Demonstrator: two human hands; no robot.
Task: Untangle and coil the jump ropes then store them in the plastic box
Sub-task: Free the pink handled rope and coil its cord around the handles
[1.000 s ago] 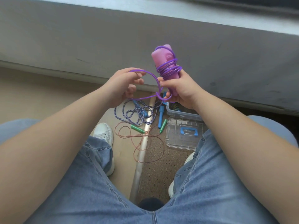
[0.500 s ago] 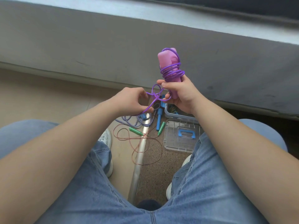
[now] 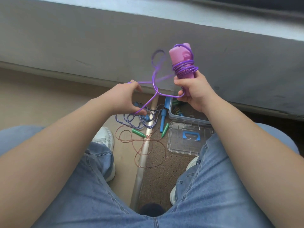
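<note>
Purple rope (image 3: 154, 89) | both hands raised | right (image 3: 194, 92) grips pink handles (image 3: 181, 60)

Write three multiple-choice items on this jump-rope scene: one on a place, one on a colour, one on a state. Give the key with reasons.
1. Where does the clear box lid lie?
A. On the floor, in front of the plastic box
B. Closed on the box
C. On the person's lap

2. What colour is the rope wound round the pink handles?
A. Green
B. Purple
C. Copper

3. What is the right hand doing?
A. Resting open on a knee
B. Gripping the handles upright
C. Reaching into the box

Key: 1 A, the lid with its blue handle lies flat on the speckled floor, on the near side of the open box. 2 B, purple rope coils circle the handles, and its loose end runs to the left hand. 3 B, its fingers curl round the handles' lower part.
</note>
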